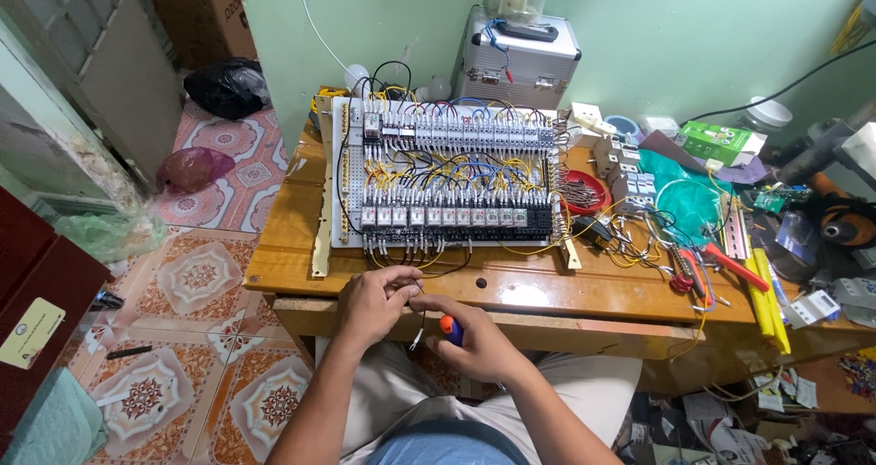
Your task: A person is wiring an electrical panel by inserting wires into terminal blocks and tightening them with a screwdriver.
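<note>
My left hand [376, 301] pinches a thin dark wire [418, 323] at the front edge of the wooden table [511, 287]. Just right of it, my right hand [474, 337] grips a tool with an orange-and-blue handle [449, 326], touching the wire's lower end. Both hands sit below a white panel board [339, 200] carrying two rows of relays and terminal blocks [456, 217] laced with yellow, blue and black wires. The tool's tip is hidden by my fingers.
A metal case [518, 59] stands behind the board against the green wall. Loose breakers [630, 177], a red bowl of screws [584, 191], red-handled pliers [689, 269], yellow strips [765, 296] and cable clutter fill the table's right side. Patterned floor tiles lie left.
</note>
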